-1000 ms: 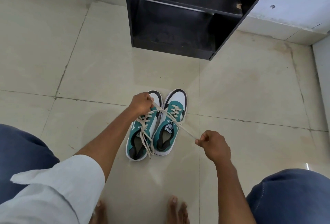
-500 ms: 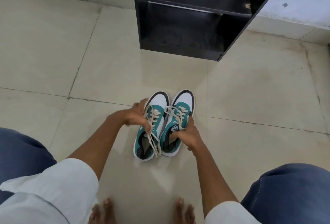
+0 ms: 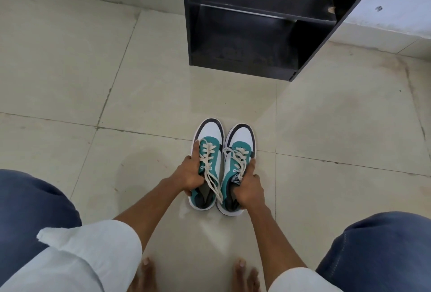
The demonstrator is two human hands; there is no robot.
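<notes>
Head view, near to far. At the lower edge, two bare feet [image 3: 243,272] stand on the tiled floor [image 3: 140,93], flanked by knees in blue trousers [image 3: 384,245] and by white sleeves [image 3: 88,254] rolled up the forearms. Both forearms converge on a pair of teal-and-white sneakers set side by side, toes pointing away from the person. The left grip [image 3: 190,176] grasps the left sneaker [image 3: 211,132] from its outer side: the palm lies against the rear half of the upper, the index finger runs forward along the sole edge, and the thumb curls over the lacing near the collar. The right grip [image 3: 248,189] grasps the right sneaker [image 3: 241,136] likewise, with the index finger extended along the outer edge and the thumb hooked into the shoe opening. Each sneaker thus lies between the two grips, its heel part enclosed and its toe cap projecting beyond the fingers. The cream laces [image 3: 213,183] hang loose, those of the left sneaker trailing over its heel opening. The inner sides of the two sneakers are touching or nearly so. Beyond the toes, well apart across bare tile, stands a black shelf unit [image 3: 233,42] against a pale wall [image 3: 396,0].
</notes>
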